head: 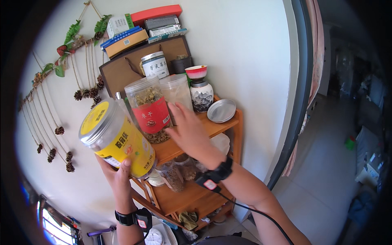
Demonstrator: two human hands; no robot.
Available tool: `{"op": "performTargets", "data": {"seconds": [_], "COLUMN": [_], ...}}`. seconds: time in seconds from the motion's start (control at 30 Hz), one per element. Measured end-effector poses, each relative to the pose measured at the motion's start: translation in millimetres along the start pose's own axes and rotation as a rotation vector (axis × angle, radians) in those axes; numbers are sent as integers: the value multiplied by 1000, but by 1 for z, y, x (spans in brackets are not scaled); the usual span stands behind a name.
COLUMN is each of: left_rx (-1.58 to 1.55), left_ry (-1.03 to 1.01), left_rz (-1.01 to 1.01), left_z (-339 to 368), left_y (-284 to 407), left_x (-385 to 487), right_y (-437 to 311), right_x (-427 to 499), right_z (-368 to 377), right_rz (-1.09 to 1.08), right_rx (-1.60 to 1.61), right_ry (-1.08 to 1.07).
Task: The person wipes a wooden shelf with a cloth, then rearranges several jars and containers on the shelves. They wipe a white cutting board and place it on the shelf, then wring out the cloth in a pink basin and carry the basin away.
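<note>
My left hand (118, 176) grips a clear plastic jar with a yellow label and a metal-rimmed lid (128, 147), tilted in front of the shelf's left end. My right hand (193, 134) has its fingers apart beside a clear jar with a red label (150, 114). That jar stands on the top shelf and holds dried pieces; whether my fingertips touch it I cannot tell. Behind my right fingers is a frosted plastic jar (176, 88). A round silver metal lid (222, 111) rests at the shelf's right end, next to a white ceramic jar with a painted landscape (202, 96).
The wooden shelf rack (214, 126) stands against a white wall. A red-and-white bowl (196, 72) sits atop the ceramic jar. Stacked boxes (127, 41) rise behind. Lower down are more jars (173, 177). Pinecones (92, 92) hang at left; a dark door frame (301, 92) is at right.
</note>
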State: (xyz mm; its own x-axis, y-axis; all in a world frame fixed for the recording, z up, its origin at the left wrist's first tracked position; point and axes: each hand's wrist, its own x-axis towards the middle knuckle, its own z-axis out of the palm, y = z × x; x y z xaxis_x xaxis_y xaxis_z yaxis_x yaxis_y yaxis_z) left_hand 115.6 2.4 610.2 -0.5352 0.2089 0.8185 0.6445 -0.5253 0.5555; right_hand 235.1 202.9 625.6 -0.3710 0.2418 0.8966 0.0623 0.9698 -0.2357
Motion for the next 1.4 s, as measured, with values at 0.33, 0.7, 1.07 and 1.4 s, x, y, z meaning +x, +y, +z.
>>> {"op": "performTargets", "data": {"seconds": [0.33,0.7,1.07,1.4], "left_rx": [-47,-146,-170,-89], "left_ry": [15,-10,4,29], "left_rz": [-10,9,-31,-42], "left_z": [14,-5,5,3], "left_y": [-14,-30,-16,-18], "left_x": [9,7,9,10], "right_y": [87,60,50,66], "right_x": [-37,-129,-230,-254], "right_z": [-102,-101,-18,5], "right_rz": [-134,-5,879,1015], "right_rx": [-572,113,728,706], "right_ry": [-124,164,-13,-308]}}
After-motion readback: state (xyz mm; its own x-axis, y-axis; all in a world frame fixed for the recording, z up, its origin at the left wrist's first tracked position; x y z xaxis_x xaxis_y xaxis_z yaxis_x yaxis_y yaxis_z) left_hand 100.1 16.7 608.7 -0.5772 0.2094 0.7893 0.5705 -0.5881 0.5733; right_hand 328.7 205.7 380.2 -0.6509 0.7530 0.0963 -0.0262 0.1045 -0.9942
